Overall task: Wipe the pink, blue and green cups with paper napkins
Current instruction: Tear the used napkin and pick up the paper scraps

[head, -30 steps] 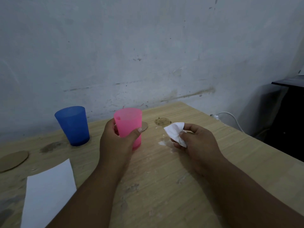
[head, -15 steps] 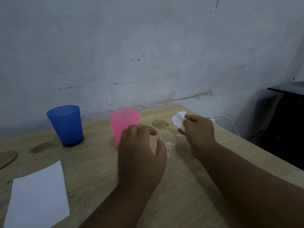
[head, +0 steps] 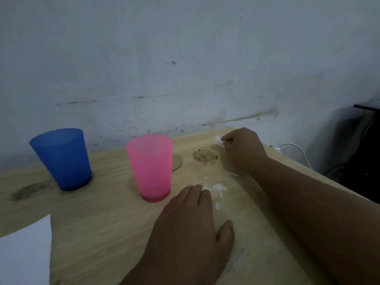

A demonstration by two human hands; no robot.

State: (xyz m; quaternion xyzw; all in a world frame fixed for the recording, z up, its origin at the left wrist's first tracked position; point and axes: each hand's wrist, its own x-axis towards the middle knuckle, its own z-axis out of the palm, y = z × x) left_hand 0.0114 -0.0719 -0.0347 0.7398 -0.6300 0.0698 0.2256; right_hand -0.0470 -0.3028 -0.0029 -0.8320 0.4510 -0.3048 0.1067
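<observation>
Pink translucent plastic cup [head: 151, 167] stands upright on the pale wood-grain worktop [head: 102, 223], mouth up, long axis vertical, tapering smoothly to its base. Apart to its left, a blue plastic cup [head: 62, 159] of the same shape also stands upright. The left hand [head: 191, 229] lies flat, fingers straight, just beside the pink cup's base. The right hand [head: 242, 149], near the far edge, pinches a crumpled white paper napkin [head: 219, 139].

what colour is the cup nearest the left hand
Pink. The cup stands upright just beyond the left hand, shown in the head view.
</observation>
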